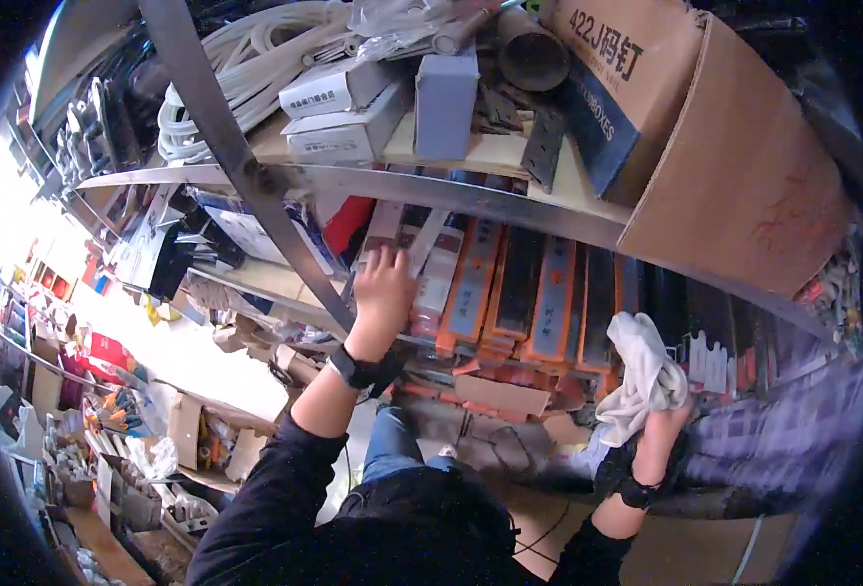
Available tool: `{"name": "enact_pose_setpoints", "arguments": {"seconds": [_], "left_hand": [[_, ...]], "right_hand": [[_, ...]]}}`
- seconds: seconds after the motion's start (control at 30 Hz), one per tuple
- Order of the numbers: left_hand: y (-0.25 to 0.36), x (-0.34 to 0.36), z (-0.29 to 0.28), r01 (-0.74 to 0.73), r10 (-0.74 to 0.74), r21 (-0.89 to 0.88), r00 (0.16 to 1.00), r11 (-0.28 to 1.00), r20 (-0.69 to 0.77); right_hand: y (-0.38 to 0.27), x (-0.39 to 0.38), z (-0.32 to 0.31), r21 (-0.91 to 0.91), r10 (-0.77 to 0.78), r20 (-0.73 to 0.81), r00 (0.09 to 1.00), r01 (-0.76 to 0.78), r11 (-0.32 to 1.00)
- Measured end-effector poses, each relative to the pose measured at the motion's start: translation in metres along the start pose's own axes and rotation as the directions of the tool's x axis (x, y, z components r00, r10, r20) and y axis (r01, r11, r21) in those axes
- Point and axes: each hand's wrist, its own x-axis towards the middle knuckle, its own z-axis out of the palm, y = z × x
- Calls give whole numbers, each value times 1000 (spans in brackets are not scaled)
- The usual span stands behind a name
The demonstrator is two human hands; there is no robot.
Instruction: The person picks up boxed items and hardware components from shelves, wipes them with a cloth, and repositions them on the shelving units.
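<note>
My left hand [382, 293] reaches into the shelf level below the top board. Its fingers are slightly apart and rest against the end of a long pale box [384, 223], with nothing visibly gripped. Just right of it lies a long whitish box [438, 278], then several long orange-and-grey boxes [471, 288] side by side. My right hand [668, 422], lower and to the right, is closed around a crumpled white cloth [638, 366]. The cloth hangs in front of the right-hand boxes and hides part of them.
A metal shelf post [246, 166] slants down left of my left hand. The shelf's front rail [402, 186] runs above it. Overhead sit a large cardboard box [734, 166], small white boxes [338, 107] and coiled pale tubing [197, 107]. Purple checked fabric [783, 425] lies at right.
</note>
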Motion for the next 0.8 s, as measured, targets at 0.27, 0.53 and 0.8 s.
{"name": "enact_pose_setpoints", "arguments": {"seconds": [0.27, 0.53, 0.8], "left_hand": [[0, 6, 13, 75, -97, -89, 955, 993, -282], [22, -29, 14, -200, 223, -205, 970, 958, 97], [18, -10, 22, -321, 298, 106, 936, 941, 188]], "right_hand": [[7, -11, -11, 13, 52, -50, 997, -51, 999], [17, -28, -29, 36, 108, -74, 991, -105, 994], [20, -35, -29, 98, 181, -99, 978, -172, 980]]}}
